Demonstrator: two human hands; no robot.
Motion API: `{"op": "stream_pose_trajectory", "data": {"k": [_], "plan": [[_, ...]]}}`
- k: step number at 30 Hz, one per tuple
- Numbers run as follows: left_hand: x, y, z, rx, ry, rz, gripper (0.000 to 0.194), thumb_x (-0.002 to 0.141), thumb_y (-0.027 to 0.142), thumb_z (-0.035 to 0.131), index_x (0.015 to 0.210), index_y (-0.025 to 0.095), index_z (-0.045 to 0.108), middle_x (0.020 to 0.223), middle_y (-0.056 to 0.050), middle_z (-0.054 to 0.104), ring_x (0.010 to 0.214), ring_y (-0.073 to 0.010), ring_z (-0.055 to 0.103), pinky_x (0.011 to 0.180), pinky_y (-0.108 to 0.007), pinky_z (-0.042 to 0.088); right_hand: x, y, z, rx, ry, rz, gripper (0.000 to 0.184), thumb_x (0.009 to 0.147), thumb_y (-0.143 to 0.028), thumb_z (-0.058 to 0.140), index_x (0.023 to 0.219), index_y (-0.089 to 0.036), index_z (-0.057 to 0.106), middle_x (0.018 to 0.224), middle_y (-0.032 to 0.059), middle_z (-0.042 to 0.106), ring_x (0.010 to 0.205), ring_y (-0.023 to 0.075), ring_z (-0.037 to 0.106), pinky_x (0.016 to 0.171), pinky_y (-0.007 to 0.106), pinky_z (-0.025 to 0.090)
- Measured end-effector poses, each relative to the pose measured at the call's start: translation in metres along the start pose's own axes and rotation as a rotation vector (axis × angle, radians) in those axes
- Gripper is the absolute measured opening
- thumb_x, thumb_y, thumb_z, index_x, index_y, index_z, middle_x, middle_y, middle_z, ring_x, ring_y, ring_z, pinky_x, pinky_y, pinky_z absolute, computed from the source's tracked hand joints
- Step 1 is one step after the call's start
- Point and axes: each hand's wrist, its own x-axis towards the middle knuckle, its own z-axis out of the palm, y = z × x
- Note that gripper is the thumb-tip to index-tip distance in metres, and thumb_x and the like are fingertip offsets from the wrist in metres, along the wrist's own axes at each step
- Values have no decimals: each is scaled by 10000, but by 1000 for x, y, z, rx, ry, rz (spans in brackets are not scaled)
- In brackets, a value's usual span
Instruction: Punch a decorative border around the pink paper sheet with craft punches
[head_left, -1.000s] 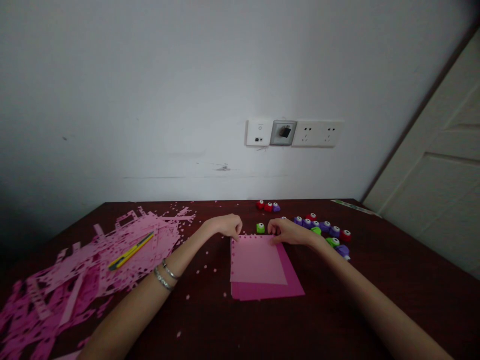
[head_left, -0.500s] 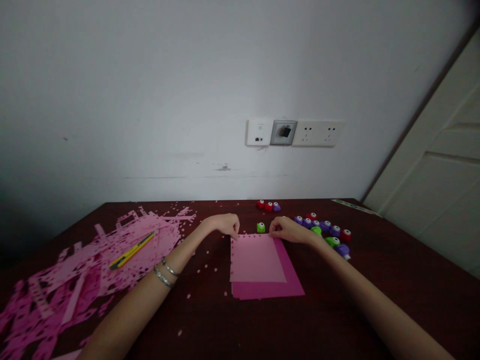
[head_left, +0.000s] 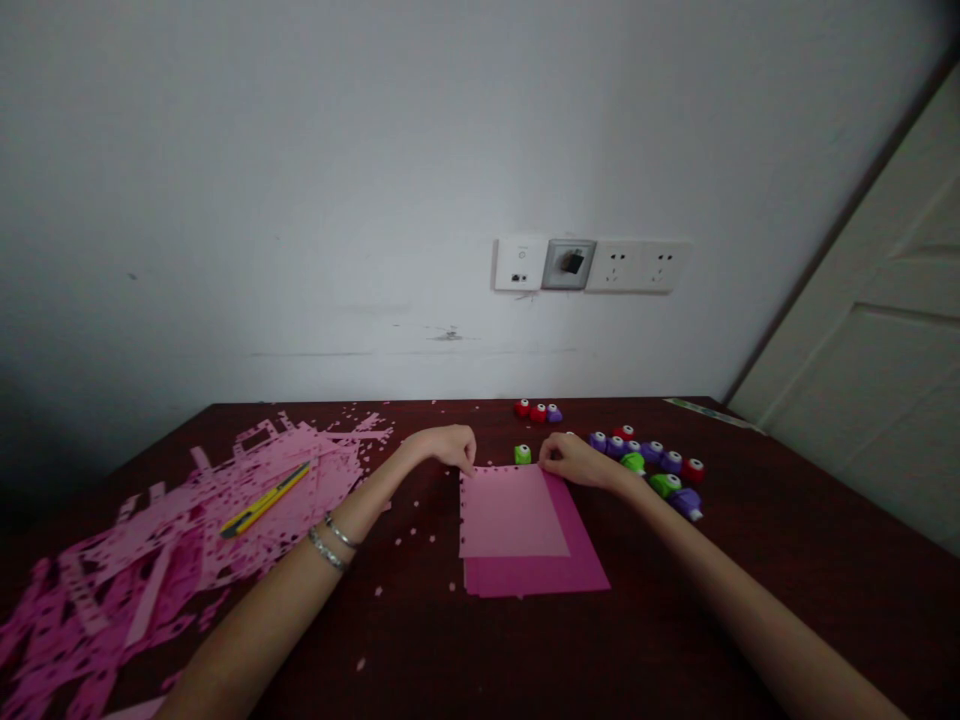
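A light pink sheet of paper (head_left: 514, 515) has small holes punched along its far and left edges. My left hand (head_left: 448, 445) pinches its far left corner, and my right hand (head_left: 566, 458) pinches the far right corner. Under it lie darker magenta sheets (head_left: 536, 577), showing along the near and right sides. Just beyond the far edge, between my hands, stands a green craft punch (head_left: 523, 455). Two silvery bracelets circle my left wrist.
Pink paper scraps (head_left: 165, 545) are heaped on the left of the dark table (head_left: 420, 650), a yellow utility knife (head_left: 266, 500) on top. Several red, purple and green punches (head_left: 652, 455) stand at the right, with more (head_left: 538, 411) near the wall. Tiny paper cut-outs are scattered about.
The light pink sheet has shifted slightly away from me over the magenta sheets, its near edge now a little farther off. Both hands keep their pinch on its corners.
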Motion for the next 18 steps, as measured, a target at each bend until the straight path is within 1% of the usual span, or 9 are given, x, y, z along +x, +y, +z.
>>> {"op": "stream_pose_trajectory", "data": {"k": [8, 18], "plan": [[3, -6, 1, 30, 35, -40, 152, 673, 242, 607, 677, 117, 694, 635, -33, 653, 578, -111, 527, 527, -211, 350, 1, -2, 2, -26, 19, 1, 171, 700, -116, 478, 627, -128, 632, 667, 53, 663, 625, 152, 578, 581, 234, 395], [4, -8, 2, 21, 101, -67, 170, 681, 266, 606, 683, 111, 679, 671, -47, 666, 610, -119, 552, 535, -204, 362, 2, 1, 7, -61, 83, 40, 141, 724, -136, 489, 658, -134, 614, 698, 51, 649, 656, 152, 566, 583, 226, 371]]}}
